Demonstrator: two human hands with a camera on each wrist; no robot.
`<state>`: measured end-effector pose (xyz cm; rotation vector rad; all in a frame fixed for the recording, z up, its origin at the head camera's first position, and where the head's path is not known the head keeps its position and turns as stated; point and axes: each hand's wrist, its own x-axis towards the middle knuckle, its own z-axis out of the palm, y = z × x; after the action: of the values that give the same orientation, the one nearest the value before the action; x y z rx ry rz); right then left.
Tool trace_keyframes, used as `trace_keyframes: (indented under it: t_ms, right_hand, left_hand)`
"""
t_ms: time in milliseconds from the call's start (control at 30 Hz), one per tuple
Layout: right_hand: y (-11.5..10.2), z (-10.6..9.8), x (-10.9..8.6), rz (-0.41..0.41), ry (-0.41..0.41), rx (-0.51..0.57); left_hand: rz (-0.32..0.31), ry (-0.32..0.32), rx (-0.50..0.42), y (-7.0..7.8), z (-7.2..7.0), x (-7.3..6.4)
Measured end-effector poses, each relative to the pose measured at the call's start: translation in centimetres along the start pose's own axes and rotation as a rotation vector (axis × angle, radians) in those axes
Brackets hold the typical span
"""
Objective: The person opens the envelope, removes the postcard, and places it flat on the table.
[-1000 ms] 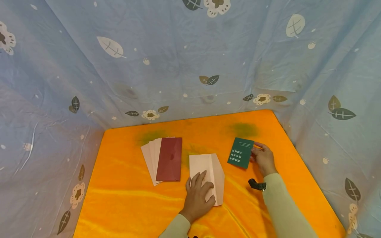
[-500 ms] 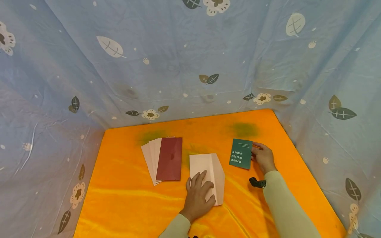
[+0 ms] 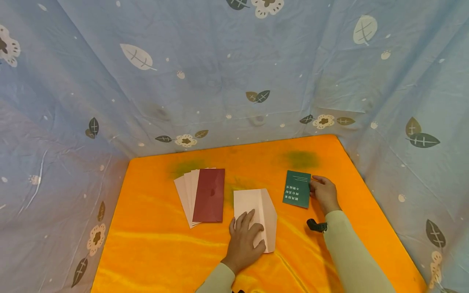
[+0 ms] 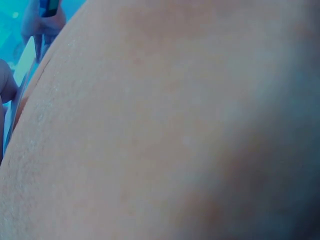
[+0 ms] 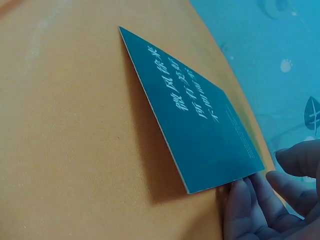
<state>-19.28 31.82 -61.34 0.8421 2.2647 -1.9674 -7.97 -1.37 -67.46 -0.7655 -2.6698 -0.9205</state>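
My left hand [image 3: 243, 246] rests on a pale pink envelope [image 3: 246, 199], fingers spread across its body and lower part. The envelope lies with its flap [image 3: 270, 228] folded out to the right. My right hand [image 3: 325, 195] holds a dark green card [image 3: 297, 187] by its right edge, the fingertips partly hidden under that edge. White lettering covers the card's upper face. In the right wrist view the card [image 5: 187, 125] is tilted above the cloth and casts a shadow. Blurred skin fills most of the left wrist view, with the other hand [image 4: 42, 25] small at top left.
To the left lies a dark red envelope [image 3: 208, 195] on top of several fanned pale pink envelopes [image 3: 184, 195]. An orange cloth [image 3: 154, 248] covers the table. Patterned blue curtains [image 3: 216, 93] rise at the back and both sides. A black device [image 3: 316, 225] sits at the right wrist.
The green card has turned slightly and straightened, its lower edge shifting a little right. My right hand has moved very slightly. The left hand and envelopes stay put.
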Motion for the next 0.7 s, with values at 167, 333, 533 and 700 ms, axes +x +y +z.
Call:
trace_keyframes:
  t_ms: [167, 333, 533, 700]
  right_hand:
    - [-0.1, 0.0, -0.2, -0.003, 0.01, 0.003]
    - [0.0, -0.2, -0.5, -0.01, 0.016, -0.002]
    - [0.1, -0.4, -0.8, 0.002, 0.023, -0.027]
    - [0.0, 0.0, -1.6, 0.006, 0.026, -0.016]
  left_hand:
    - [-0.012, -0.017, -0.007, 0.0, -0.1, 0.0]
    - [-0.007, -0.007, -0.003, 0.0, 0.0, 0.0]
    - [-0.006, 0.001, -0.007, 0.0, 0.0, -0.1]
    - [-0.005, -0.002, -0.006, -0.1, 0.0, -0.1]
